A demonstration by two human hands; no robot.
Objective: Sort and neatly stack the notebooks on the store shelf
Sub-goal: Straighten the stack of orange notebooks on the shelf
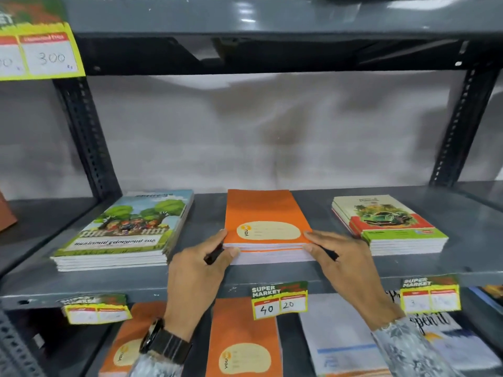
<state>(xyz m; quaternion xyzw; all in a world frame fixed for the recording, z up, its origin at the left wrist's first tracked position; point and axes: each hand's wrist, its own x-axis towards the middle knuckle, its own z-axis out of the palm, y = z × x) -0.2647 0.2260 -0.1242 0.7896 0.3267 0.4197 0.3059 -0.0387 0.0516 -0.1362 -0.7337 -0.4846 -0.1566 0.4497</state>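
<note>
A stack of orange notebooks (261,213) lies in the middle of the grey shelf (206,278). My left hand (196,270) grips the stack's near left corner, thumb at the front edge and fingers along the side. My right hand (345,262) grips the near right corner the same way. To the left lies a stack of notebooks with a tree picture (128,229). To the right sits a smaller stack with a green car cover (386,221). All three stacks lie flat and apart from each other.
Price tags (279,299) hang from the shelf's front lip. The lower shelf holds more orange notebooks (245,338) and white-covered ones (343,333). Slotted metal uprights (87,137) stand at both back corners. A yellow price card (40,53) hangs from the upper shelf at left.
</note>
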